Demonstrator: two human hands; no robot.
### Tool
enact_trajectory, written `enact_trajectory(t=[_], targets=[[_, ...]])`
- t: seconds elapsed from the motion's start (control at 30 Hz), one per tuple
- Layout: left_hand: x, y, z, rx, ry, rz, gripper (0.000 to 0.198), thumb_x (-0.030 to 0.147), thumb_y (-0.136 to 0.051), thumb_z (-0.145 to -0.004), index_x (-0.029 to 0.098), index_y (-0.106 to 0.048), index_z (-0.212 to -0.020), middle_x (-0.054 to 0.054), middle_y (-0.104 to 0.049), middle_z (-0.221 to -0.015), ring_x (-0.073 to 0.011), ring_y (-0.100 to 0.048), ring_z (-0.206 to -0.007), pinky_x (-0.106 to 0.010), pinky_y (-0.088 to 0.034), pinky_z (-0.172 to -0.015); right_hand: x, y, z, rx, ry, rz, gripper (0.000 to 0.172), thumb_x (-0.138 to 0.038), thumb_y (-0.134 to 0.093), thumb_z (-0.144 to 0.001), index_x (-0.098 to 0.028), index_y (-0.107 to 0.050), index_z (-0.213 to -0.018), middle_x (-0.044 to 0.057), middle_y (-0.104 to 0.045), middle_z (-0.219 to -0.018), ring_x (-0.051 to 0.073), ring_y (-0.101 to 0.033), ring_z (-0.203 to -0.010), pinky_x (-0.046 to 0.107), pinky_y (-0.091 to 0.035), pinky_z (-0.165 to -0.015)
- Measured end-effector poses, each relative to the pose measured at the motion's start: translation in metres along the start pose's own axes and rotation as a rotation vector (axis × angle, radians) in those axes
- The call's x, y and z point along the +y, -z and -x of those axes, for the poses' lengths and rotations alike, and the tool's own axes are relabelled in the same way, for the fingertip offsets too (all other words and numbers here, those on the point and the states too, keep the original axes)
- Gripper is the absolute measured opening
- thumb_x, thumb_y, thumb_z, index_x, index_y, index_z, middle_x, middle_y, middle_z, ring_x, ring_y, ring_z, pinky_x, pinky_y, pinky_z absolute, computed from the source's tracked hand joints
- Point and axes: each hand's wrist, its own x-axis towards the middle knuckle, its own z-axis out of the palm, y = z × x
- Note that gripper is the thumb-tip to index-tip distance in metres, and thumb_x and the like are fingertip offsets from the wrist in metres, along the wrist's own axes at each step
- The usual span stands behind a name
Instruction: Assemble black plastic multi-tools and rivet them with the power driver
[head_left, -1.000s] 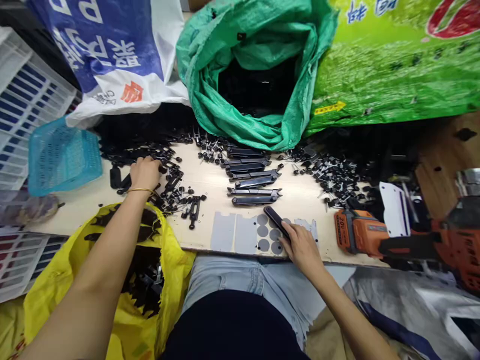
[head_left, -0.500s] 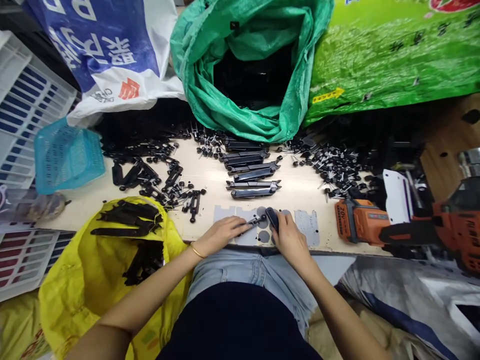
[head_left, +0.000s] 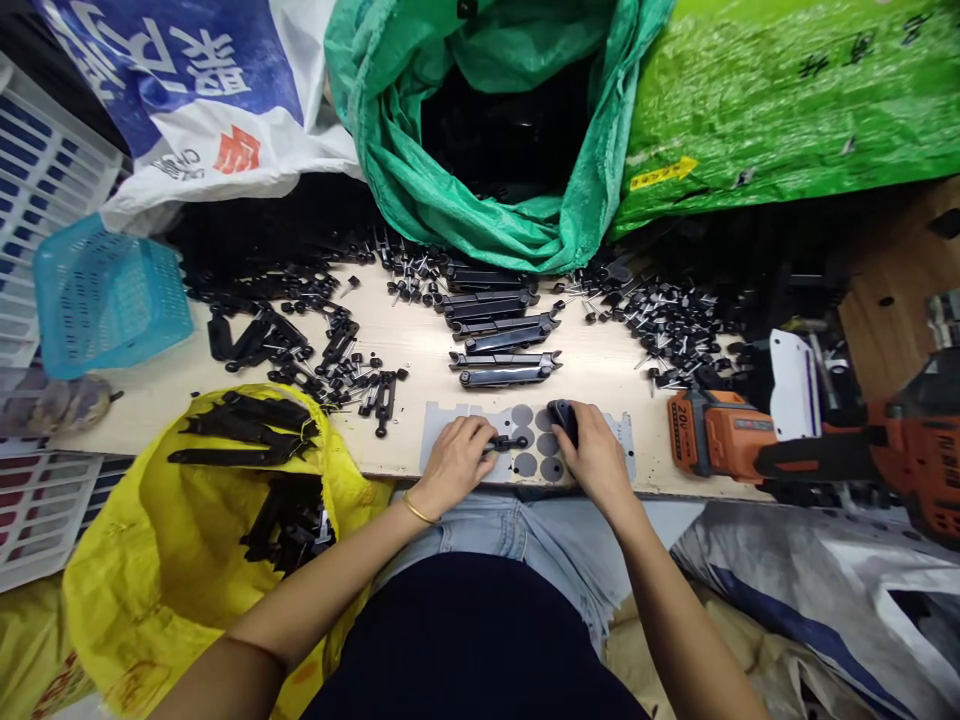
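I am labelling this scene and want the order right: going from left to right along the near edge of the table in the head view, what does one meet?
Yellow bag → left hand → small black part in its grip → right hand, closed on a black handle → orange power tool.

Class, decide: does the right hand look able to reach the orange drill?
Probably yes: the drill lies just right of the right hand, only flat table between, though that hand grips a black handle.

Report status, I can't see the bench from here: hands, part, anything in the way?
Left hand pinches small black link. Right hand grips black handle, over grey sticker sheet. Row of handles lies beyond, apart from hands.
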Motion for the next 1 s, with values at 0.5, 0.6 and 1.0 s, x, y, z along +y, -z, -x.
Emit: enact_trajectory(t=[0.5, 0.6, 1.0], targets=[[-0.01, 0.024, -0.021, 0.082, 0.28, 0.596, 0.034, 0.014, -0.057, -0.08, 0.019, -0.053, -0.114, -0.005, -0.064, -0.099, -0.0173, -0.061, -0.09, -0.033, -0.05, -0.084, 0.0, -0.007, -0.003, -0.036, 0.035, 0.062, 0.031, -0.027, -0.046, -0.088, -0.018, -0.05, -0.117, 0.01, -0.054, -0.106, 0.022, -0.057, -0.088, 0.028, -0.04, -0.06], [0.01, -0.01, -0.032, 0.161, 0.282, 0.442, 0.039, 0.013, -0.055, -0.081, 0.018, -0.054, -0.119, -0.007, -0.06, -0.1, -0.0204, -0.057, -0.098, -0.037, -0.047, -0.088, 0.0, -0.006, -0.001, -0.034, 0.035, 0.042, 0.031, -0.027, -0.046, -0.088, -0.018, -0.051, -0.117, 0.01, -0.055, -0.106, 0.022, -0.057, -0.089, 0.029, -0.042, -0.063], [0.016, -0.043, -0.036, 0.298, 0.105, 0.061, 0.033, 0.027, -0.05, -0.09, 0.016, -0.056, -0.12, -0.006, -0.053, -0.086, -0.0207, -0.051, -0.083, -0.033, -0.042, -0.072, -0.016, -0.014, -0.005, -0.027, 0.038, -0.043, 0.039, -0.025, -0.045, -0.087, -0.018, -0.047, -0.126, 0.011, -0.054, -0.104, 0.023, -0.056, -0.09, 0.031, -0.046, -0.066]])
